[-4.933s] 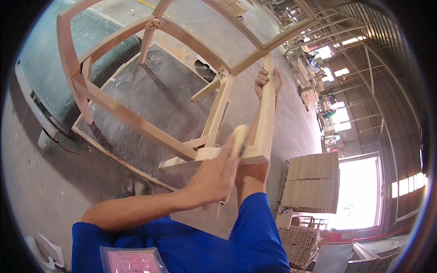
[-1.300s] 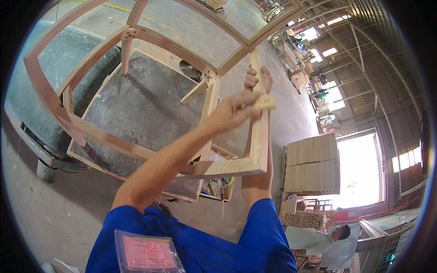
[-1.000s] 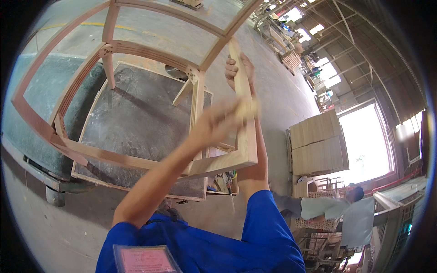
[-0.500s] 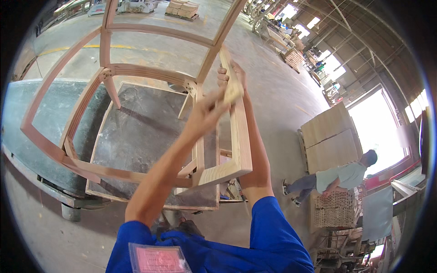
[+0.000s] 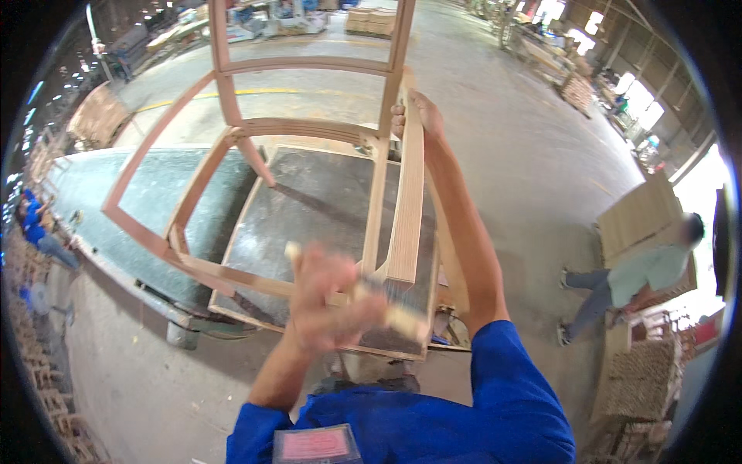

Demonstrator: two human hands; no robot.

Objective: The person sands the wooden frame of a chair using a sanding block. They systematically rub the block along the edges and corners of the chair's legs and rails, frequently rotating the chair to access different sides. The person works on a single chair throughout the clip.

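Observation:
An unfinished wooden armchair frame [image 5: 309, 64] stands on a dark-topped board with a pale edge [image 5: 317, 182]. Its right armrest [image 5: 408, 216] runs toward me. Near the far end of that armrest, my right hand [image 5: 423, 116] is closed round the wood, fingers over the inner side. My left hand [image 5: 328, 298], blurred by motion, is at the armrest's near end and closed on a pale block [image 5: 406, 321]. The block sticks out on both sides of the fist; its underside is too smeared to make out. Whether the block touches the armrest I cannot tell.
A green-topped table [image 5: 154, 209] adjoins the board on the left. On the right a person in a light shirt [image 5: 649, 271] is beside stacked panels [image 5: 638, 213] and a bundle of wood pieces [image 5: 638, 379]. Other people in blue [image 5: 35, 220] are at far left.
My left hand has come down the armrest toward me with the pale block, from its far part to its near end. My right hand keeps its grip. The view has turned.

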